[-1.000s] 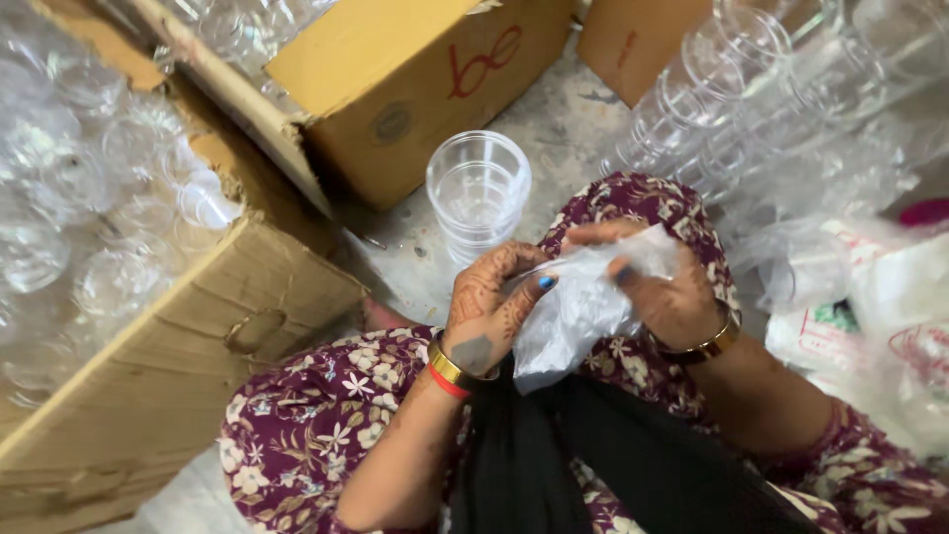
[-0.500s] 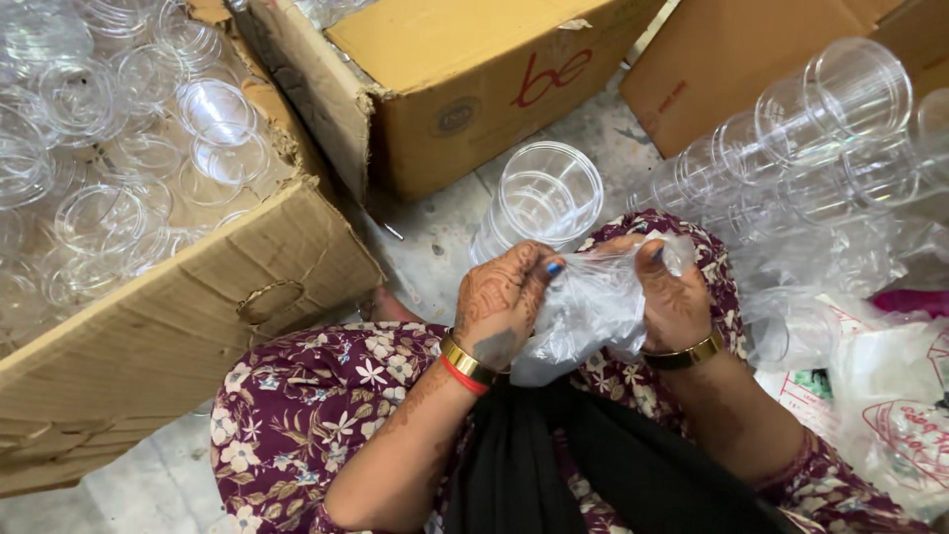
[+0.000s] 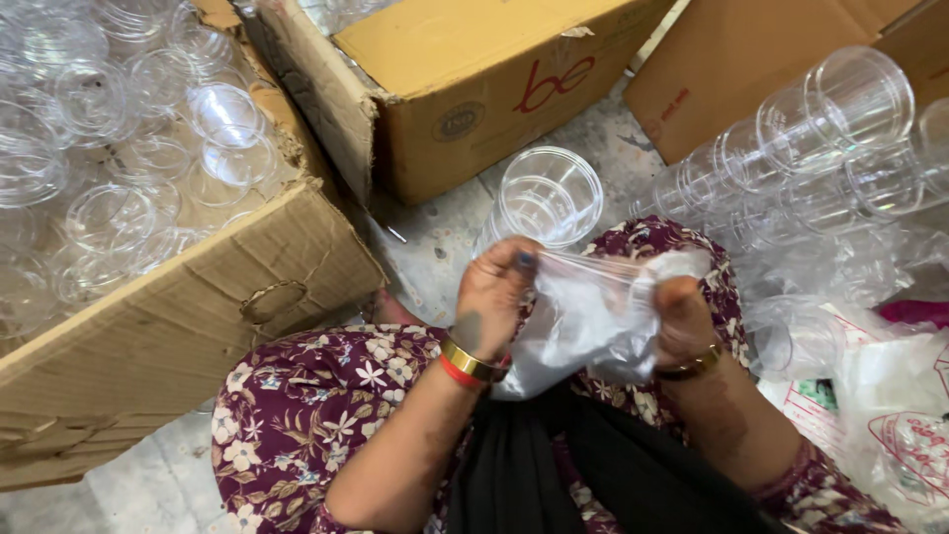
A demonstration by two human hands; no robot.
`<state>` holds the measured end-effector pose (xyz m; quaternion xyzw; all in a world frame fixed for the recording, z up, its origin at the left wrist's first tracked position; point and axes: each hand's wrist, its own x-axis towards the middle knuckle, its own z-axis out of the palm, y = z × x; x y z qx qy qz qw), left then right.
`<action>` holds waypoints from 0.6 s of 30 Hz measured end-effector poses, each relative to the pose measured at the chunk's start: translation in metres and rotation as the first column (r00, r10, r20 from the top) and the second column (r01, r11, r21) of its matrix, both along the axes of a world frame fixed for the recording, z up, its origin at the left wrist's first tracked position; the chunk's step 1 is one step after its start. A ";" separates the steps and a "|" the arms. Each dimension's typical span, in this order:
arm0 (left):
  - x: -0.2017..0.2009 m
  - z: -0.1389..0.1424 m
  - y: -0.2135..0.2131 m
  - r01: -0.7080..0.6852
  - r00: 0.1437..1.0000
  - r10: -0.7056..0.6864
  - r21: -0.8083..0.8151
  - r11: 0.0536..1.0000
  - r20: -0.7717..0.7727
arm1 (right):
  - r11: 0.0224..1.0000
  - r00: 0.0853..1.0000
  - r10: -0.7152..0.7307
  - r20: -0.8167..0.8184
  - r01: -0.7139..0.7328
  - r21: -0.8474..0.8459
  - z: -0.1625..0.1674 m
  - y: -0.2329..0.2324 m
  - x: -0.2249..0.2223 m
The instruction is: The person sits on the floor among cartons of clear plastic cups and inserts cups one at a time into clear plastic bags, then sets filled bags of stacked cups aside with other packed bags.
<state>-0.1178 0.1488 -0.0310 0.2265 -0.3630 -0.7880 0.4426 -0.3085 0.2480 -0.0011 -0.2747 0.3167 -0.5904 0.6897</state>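
the left hand [image 3: 497,295] and right hand [image 3: 682,318] each pinch an edge of a thin clear plastic bag [image 3: 583,321], fingers closed tight on the film, stretching it between them. the bag's long axis runs hand to hand, its body sagging toward the lap. just beyond the left hand stands an upright stack of clear plastic cups [image 3: 547,198], mouth upward

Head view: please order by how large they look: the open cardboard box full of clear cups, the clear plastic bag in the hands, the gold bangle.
1. Open cardboard box of clear cups
2. Clear plastic bag
3. Gold bangle
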 end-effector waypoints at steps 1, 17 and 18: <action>0.002 -0.001 -0.004 0.005 0.993 0.014 0.155 0.988 -0.118 | 0.986 1.000 0.005 -0.013 -0.003 0.165 0.004 -0.001 -0.001; -0.025 -0.084 -0.040 -0.331 0.927 0.334 0.046 0.943 -0.170 | 0.850 -0.380 -0.370 -0.848 0.230 -0.474 0.016 -0.093 -0.033; -0.030 -0.093 -0.041 -0.365 0.926 0.363 0.002 0.931 -0.102 | 0.836 -0.433 -0.414 -0.801 0.166 -0.523 0.017 -0.103 -0.027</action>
